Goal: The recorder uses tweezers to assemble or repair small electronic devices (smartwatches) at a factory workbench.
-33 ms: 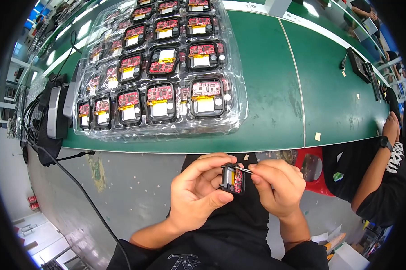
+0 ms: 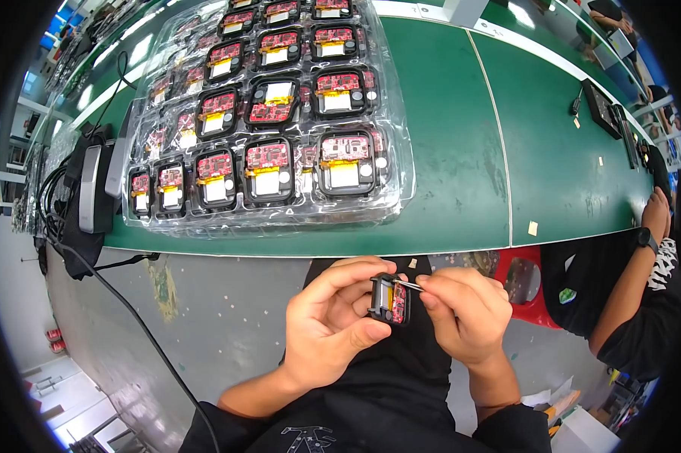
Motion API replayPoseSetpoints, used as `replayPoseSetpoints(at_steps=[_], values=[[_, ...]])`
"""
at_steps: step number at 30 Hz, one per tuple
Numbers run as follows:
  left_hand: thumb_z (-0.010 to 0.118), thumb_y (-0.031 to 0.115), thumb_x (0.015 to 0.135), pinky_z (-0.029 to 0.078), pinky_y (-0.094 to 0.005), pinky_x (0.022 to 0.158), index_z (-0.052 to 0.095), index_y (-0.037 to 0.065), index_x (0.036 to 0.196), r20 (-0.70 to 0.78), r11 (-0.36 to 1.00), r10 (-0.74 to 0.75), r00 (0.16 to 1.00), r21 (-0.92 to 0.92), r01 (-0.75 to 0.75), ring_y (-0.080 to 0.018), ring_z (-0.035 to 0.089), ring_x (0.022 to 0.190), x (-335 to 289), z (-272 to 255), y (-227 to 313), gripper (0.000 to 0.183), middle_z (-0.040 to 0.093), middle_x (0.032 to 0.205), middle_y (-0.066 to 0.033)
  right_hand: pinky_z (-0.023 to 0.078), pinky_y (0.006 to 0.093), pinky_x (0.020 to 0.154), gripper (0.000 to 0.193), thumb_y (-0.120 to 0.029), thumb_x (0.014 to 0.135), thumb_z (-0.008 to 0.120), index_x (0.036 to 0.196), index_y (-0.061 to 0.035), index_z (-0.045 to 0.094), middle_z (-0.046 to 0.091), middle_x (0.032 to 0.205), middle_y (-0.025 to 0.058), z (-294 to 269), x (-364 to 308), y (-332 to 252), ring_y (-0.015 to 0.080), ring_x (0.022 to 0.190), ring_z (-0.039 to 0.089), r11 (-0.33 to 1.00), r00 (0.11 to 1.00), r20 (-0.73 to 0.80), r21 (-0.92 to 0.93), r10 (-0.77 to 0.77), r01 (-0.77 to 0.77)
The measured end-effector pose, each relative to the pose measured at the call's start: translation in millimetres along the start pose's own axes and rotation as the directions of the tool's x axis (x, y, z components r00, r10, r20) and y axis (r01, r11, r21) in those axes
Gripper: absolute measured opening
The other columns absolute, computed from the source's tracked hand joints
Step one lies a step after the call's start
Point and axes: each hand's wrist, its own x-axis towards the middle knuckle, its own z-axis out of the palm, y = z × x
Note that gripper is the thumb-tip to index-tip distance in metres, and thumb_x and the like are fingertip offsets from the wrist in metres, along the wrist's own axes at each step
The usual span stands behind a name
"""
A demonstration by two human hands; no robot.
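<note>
Between the thumb and fingers of my left hand is a small black device housing, tilted on its side. Its open face shows a red circuit board, a yellow strip and a pale flat block. My right hand pinches a thin pair of metal tweezers. Their tips reach the upper edge of the housing, and I cannot make out whether they grip anything there. Both hands are over my lap, just in front of the table edge.
Stacked clear plastic trays with several similar open devices lie on the green table. A black cable hangs at the left. At the right, a co-worker's arm rests by the table beside a red stool.
</note>
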Motion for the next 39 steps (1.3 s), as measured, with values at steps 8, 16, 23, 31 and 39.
replayPoseSetpoints(at_steps=[8, 16, 23, 31, 39], values=[[0.079, 0.001, 0.088, 0.051, -0.0397, 0.107, 0.052, -0.009, 0.138, 0.034, 0.997, -0.001, 0.999, -0.075, 0.003, -0.0298, 0.057, 0.13, -2, 2, 0, 0.058, 0.05, 0.142, -0.0189, 0.05, 0.0274, 0.048, 0.024, -0.002, 0.075, 0.083, 0.096, 0.0009, 0.073, 0.069, 0.085, 0.0103, 10, -5, -3, 0.0186, 0.058, 0.065, 0.994, 0.996, -0.067, -0.098, -0.057, 0.05], [0.088, 0.029, 0.082, 0.052, -0.0491, 0.106, 0.056, -0.007, 0.13, -0.155, 0.998, 0.007, 0.988, 0.067, 0.003, -0.0386, 0.064, 0.12, -6, 10, 9, 0.068, 0.056, 0.135, -0.024, 0.049, 0.0286, 0.047, 0.028, -0.003, 0.072, 0.084, 0.098, -0.0018, 0.074, 0.068, 0.084, 0.009, 4, 0, -10, 0.019, 0.058, 0.064, 0.992, 0.995, 0.076, -0.105, -0.063, 0.07], [0.096, 0.036, 0.068, 0.058, -0.0486, 0.096, 0.055, 0.001, 0.121, -0.048, 0.983, 0.138, 0.989, 0.129, -0.13, -0.0368, 0.069, 0.108, -6, -9, 59, 0.075, 0.064, 0.115, -0.0222, 0.05, 0.0283, 0.055, 0.015, -0.005, 0.082, 0.079, 0.094, 0.0001, 0.073, 0.069, 0.081, 0.0101, -22, 11, 5, 0.0218, 0.065, 0.065, 0.998, 0.994, -0.093, 0.014, 0.065, -0.064], [0.079, 0.002, 0.086, 0.051, -0.0436, 0.103, 0.056, -0.002, 0.124, 0.207, 0.284, 0.724, 0.658, 0.781, -0.557, -0.0306, 0.062, 0.117, 43, -46, 134, 0.045, 0.054, 0.134, -0.0206, 0.039, 0.0203, 0.053, 0.017, -0.009, 0.102, 0.063, 0.108, 0.0057, 0.068, 0.063, 0.093, 0.009, -32, 36, 67, 0.008, 0.06, 0.052, 0.973, 0.908, -0.358, 0.144, 0.219, -0.178], [0.077, -0.002, 0.084, 0.055, -0.0323, 0.09, 0.072, -0.005, 0.1, 0.208, -0.201, 0.652, 0.729, 0.975, -0.098, -0.0222, 0.069, 0.102, 76, -51, 156, 0.017, 0.069, 0.114, -0.0145, 0.036, 0.0195, 0.051, 0.019, -0.013, 0.103, 0.063, 0.11, 0.0042, 0.068, 0.062, 0.092, 0.0068, -34, 33, 66, 0.0058, 0.06, 0.052, 0.918, 0.86, -0.339, 0.249, 0.382, -0.31]])
